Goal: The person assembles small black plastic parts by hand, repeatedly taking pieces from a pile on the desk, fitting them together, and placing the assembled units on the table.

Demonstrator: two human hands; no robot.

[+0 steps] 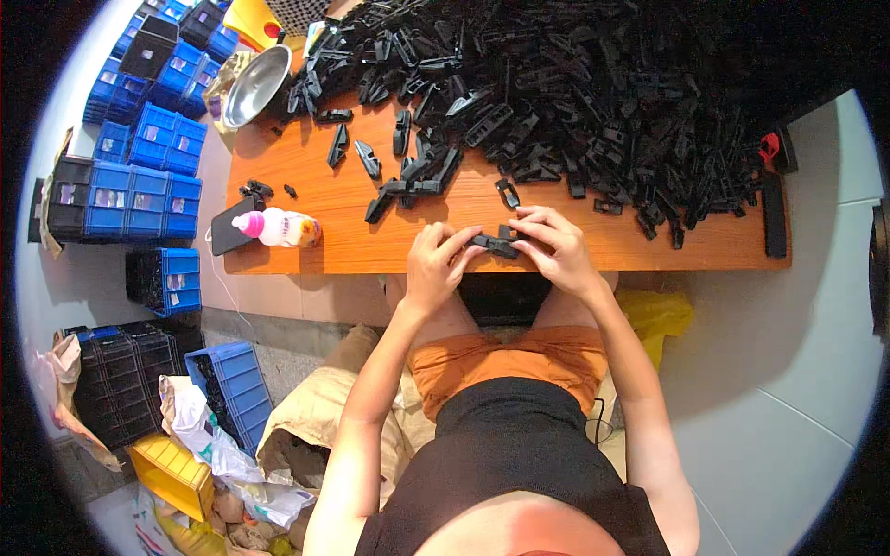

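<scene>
Fingers [461, 239]: left hand [434, 264] and right hand [556, 250] pinch one black part [502, 248].
Part: over near edge of desk [287, 167]; may fall if one pinch slips.
Pile [575, 102]: comes near this edge at right; a careless push could send some off.

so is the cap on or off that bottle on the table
On: the pink cap sits over the neck end of the bottle. How tightly it is closed, I cannot tell.
</scene>
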